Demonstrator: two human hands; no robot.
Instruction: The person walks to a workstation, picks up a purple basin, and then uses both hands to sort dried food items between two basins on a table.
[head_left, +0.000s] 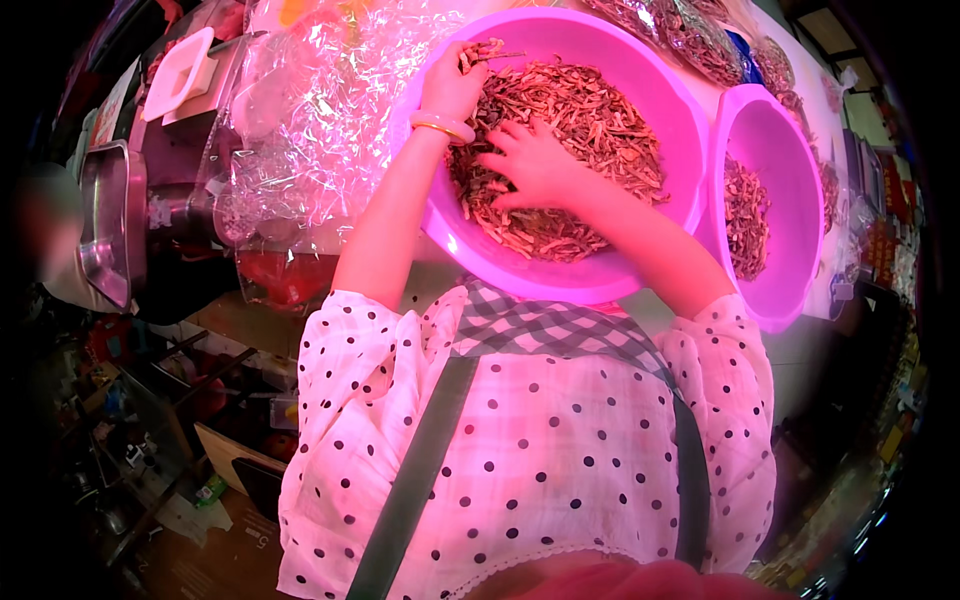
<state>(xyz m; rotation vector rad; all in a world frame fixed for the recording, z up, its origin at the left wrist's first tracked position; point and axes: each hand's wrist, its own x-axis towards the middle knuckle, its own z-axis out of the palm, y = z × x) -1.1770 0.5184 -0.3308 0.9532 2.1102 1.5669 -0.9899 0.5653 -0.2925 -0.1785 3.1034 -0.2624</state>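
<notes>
A large pink plastic basin (679, 120) holds a wide heap of short brown dried strips (611, 127); I cannot tell what food they are. At the basin's left rim, my left hand (454, 82) pinches a few of the strips (484, 52) between thumb and fingers. A light bangle with a gold-coloured band (442, 127) circles that wrist. My right hand (532, 166) rests over the left part of the heap, palm down with fingers spread, and its fingertips touch the strips. Nothing is visibly gripped in it.
A smaller pink basin (802, 187) with more strips stands against the right side. Clear plastic bags (315, 127) cover the table at left. Packed bags (697, 37) lie beyond the basin. A steel tray (112, 225) and a white plastic container (180, 75) are farther left, near a blurred person.
</notes>
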